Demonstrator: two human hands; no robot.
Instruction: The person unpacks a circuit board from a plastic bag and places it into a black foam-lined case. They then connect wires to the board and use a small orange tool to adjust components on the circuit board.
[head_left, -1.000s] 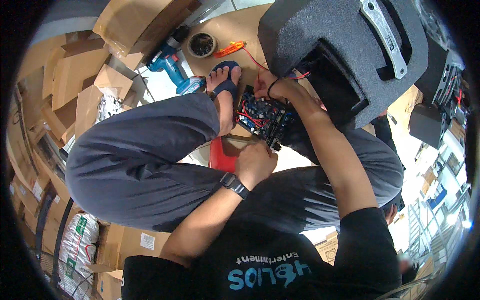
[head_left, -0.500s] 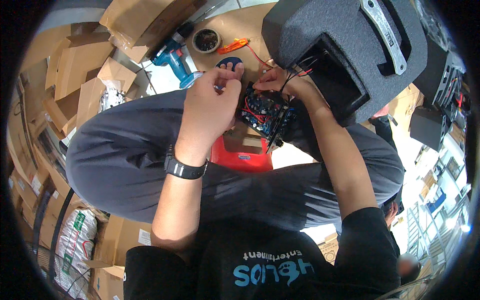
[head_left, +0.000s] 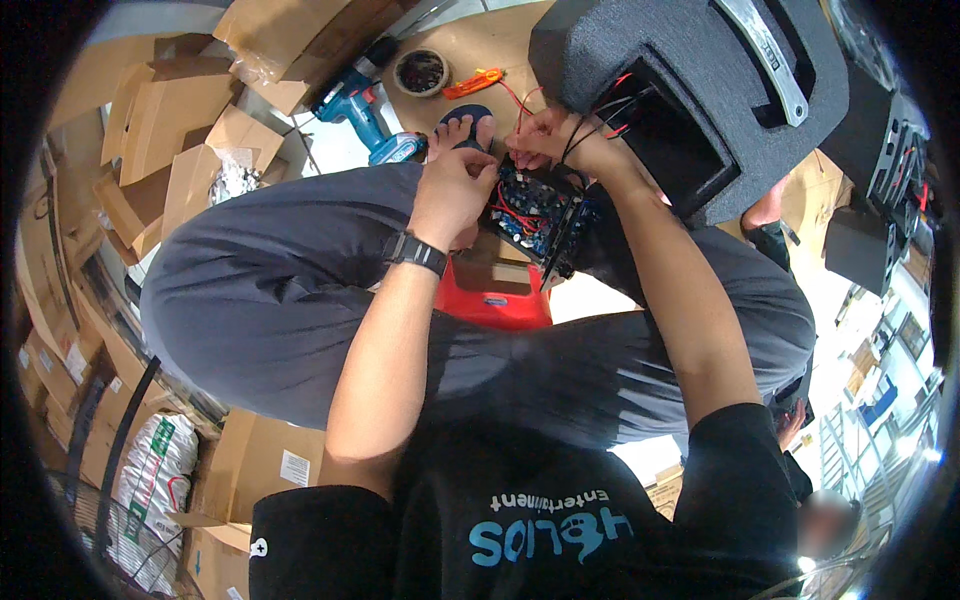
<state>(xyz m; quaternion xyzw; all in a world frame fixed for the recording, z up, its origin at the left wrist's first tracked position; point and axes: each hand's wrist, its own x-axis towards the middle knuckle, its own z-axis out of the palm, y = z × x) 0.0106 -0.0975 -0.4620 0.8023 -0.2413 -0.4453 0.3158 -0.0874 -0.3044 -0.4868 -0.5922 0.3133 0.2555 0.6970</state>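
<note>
A circuit board (head_left: 535,212) with blue and black parts and red wires is tilted between my knees, a black panel along its right side. My left hand (head_left: 452,198), with a watch on the wrist, is closed in a pinch at the board's far left edge; what its fingertips hold is too small to make out. Over the board's far edge, the fingers of my right hand (head_left: 560,140) are pinched together on a thin red wire (head_left: 518,103). Black cables (head_left: 592,128) run past this hand from the opening of a grey speaker cabinet (head_left: 600,60).
A red plastic stool (head_left: 495,300) stands below the board. Beyond my foot lie a cordless drill (head_left: 355,115), a round bowl (head_left: 420,73) and an orange cutter (head_left: 474,83). Cardboard boxes (head_left: 165,125) crowd the left. Another person's hand (head_left: 790,425) shows at right.
My left hand has moved right and closer to the board's edge, its fingers now beside it. My right hand has shifted slightly left and farther away, still pinched.
</note>
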